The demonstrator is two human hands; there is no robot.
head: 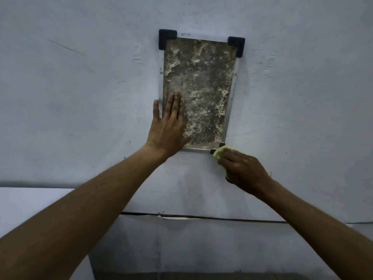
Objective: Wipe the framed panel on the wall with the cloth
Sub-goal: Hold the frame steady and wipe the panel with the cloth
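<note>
While my left hand [168,128] braces flat on the rigid, likely fragile framed panel [203,81], my right hand [244,170] grips the soft yellow-green cloth [219,152].

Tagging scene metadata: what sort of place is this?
Likely a bare indoor room, perhaps utility space: scuffed painted wall, grimy framed panel with black corner caps, a dark cable below.

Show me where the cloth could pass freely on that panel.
Free: the upper half of the panel, below the black corner caps, and its right side. Crowded: lower left, under the flat left hand, and the bottom-right corner, where the right hand holds the cloth.
</note>
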